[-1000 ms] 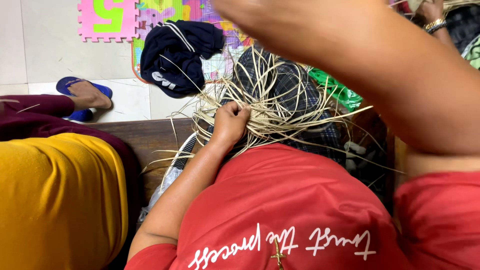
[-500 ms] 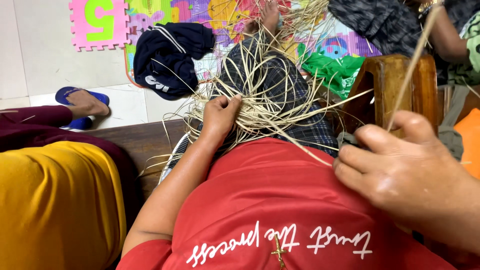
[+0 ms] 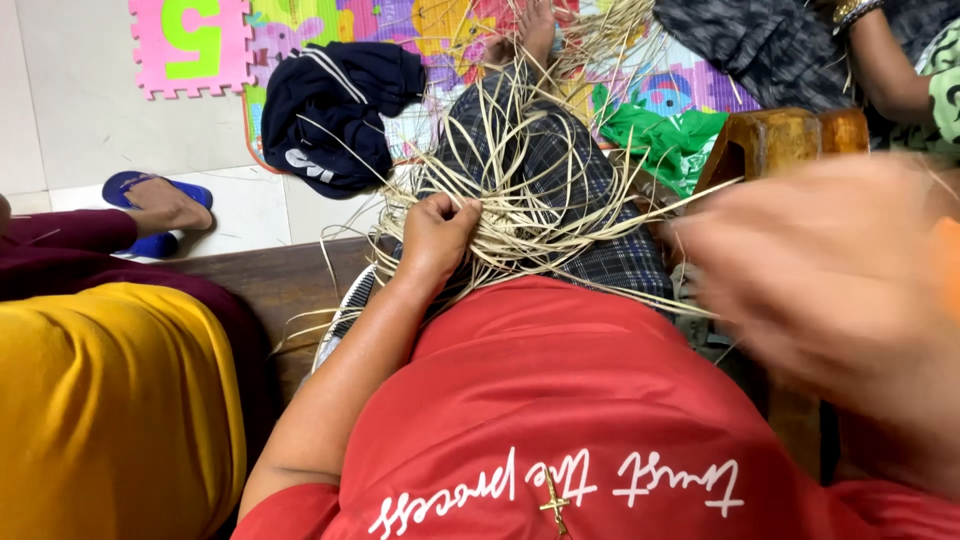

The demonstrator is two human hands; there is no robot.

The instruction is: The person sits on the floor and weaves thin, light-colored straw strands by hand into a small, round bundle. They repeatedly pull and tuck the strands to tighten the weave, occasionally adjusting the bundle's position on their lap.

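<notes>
Straw strips [image 3: 520, 215] bunched on lap, left hand [image 3: 438, 232] clamped; right hand [image 3: 830, 270] blurred, grip unclear.

One view, head camera, looking steeply down over red shirt [image 3: 540, 400], near, lap and straw bundle [image 3: 520, 200] toward 12 o'clock, floor beyond.

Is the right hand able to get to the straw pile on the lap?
Probably yes. The right hand, blurred, hangs just right of the straw strands on the lap, with only air between them. The left hand grips the bundle's left side, leaving the right side free.
</notes>
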